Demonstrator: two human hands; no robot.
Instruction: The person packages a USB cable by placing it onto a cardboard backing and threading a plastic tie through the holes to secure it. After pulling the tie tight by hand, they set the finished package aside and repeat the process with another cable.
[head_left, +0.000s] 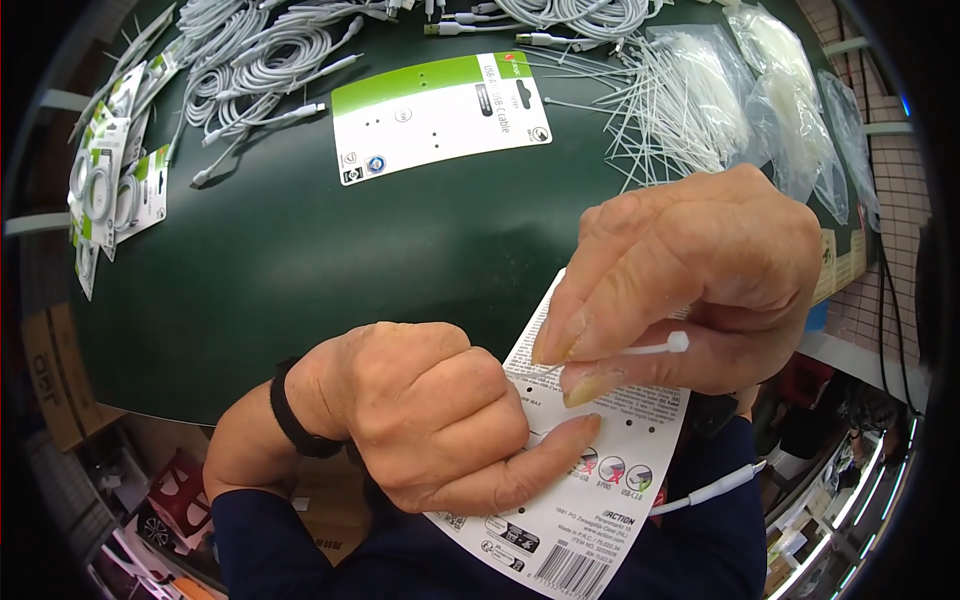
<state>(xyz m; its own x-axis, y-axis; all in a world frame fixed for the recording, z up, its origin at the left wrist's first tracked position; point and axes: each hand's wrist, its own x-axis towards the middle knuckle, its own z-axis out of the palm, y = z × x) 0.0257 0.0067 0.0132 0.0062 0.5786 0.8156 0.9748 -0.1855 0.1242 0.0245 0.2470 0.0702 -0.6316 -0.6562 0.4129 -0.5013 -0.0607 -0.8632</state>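
A white printed cardboard packaging card [585, 505] is held in front of me, tilted, its text and barcode side facing up. My left hand [430, 415] is closed on the card's left side, fingers curled and the index fingertip pressed on its face. Above the card, my right hand [690, 280] pinches a thin white cable tie [655, 348] between thumb and finger, the tie's square head pointing right. Its other end runs toward small holes in the card near my left fingers; where it ends is hidden. A white cable's plug end [710, 487] sticks out from behind the card's right edge.
A green-and-white card [440, 120] lies flat on the dark green table [270, 290]. Coiled white cables [270, 75] are heaped along the far side. Loose cable ties [660, 120] and plastic bags [790, 110] lie far right; packed cable cards [105, 185] stack far left.
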